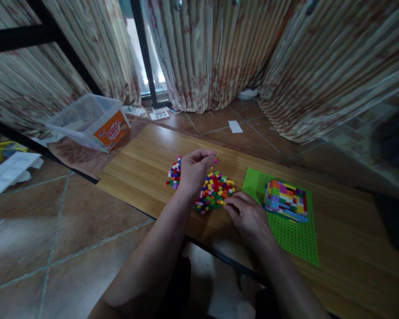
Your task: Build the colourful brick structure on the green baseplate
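A heap of small multicoloured toy bricks (216, 188) lies on the wooden table, partly hidden behind my left hand (196, 170). That hand is closed in a pinch above the heap, its fingertips pointing right; whatever is between them is too small to make out. At the heap's near right edge, my right hand (248, 215) has thumb and forefinger together at a yellow brick (223, 203). To the right of this hand is a green baseplate (291, 241), with a low multicoloured brick structure (287, 199) standing on it, several layers high.
The wooden table (136, 164) runs diagonally across the view. On the floor beyond its left end sits a clear plastic bin (83, 119) with an orange label. A white tray-like piece (9, 173) is at far left. Curtains (216, 53) hang behind; papers lie on the tiles.
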`<state>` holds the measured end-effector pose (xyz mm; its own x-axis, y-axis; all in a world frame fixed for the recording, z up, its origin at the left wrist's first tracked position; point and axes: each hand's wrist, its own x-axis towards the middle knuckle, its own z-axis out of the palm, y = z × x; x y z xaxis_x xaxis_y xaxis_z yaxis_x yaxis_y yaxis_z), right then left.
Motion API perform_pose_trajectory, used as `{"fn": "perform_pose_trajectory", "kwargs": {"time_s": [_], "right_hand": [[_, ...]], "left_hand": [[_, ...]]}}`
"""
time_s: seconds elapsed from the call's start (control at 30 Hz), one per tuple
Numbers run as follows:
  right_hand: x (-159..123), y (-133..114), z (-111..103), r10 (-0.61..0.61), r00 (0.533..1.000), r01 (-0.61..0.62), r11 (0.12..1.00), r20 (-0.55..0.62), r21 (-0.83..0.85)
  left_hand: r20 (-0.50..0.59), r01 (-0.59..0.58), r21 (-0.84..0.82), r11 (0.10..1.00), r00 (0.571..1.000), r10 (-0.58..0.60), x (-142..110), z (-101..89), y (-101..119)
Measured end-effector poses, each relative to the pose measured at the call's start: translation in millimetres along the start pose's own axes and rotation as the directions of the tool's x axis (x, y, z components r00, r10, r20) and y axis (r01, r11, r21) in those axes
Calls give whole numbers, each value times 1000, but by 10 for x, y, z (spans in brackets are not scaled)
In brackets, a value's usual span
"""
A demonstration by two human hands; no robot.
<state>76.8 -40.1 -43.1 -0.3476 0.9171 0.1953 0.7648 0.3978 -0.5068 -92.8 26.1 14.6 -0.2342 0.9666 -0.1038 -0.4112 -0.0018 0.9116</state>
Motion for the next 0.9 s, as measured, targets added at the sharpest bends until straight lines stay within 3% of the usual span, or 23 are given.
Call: {"fn": "perform_pose_trajectory", "kwargs": {"time_s": [0.13,0.23,0.4,0.5,0.57,0.7,0.77,0.9], "right_hand": [[4,8,-21,8,1000,-8,1000,-14,27],[-6,-2,-116,15,989,-2,996,-147,87],[-21,-29,-330,44,934,1,992,-355,126],[-24,-50,-384,30,926,26,990,-377,142],[-18,-59,-393,14,928,46,987,-373,151],[23,-34,-387,37,916,34,985,-400,169],[55,3,-356,59,921,-3,990,-384,144],[143,83,-216,83,974,-73,996,-212,56]], "left_hand": [[61,53,81,995,996,-58,-38,21,-16],[140,156,199,967,973,-186,-124,75,-41],[265,416,255,873,838,-477,-342,236,-145],[318,578,166,799,736,-598,-432,328,-201],[324,639,79,765,710,-626,-448,365,-205],[288,644,0,765,733,-616,-359,345,-114],[216,586,-28,810,795,-567,-260,283,-44],[-12,375,-90,922,926,-378,-59,121,48]]}}
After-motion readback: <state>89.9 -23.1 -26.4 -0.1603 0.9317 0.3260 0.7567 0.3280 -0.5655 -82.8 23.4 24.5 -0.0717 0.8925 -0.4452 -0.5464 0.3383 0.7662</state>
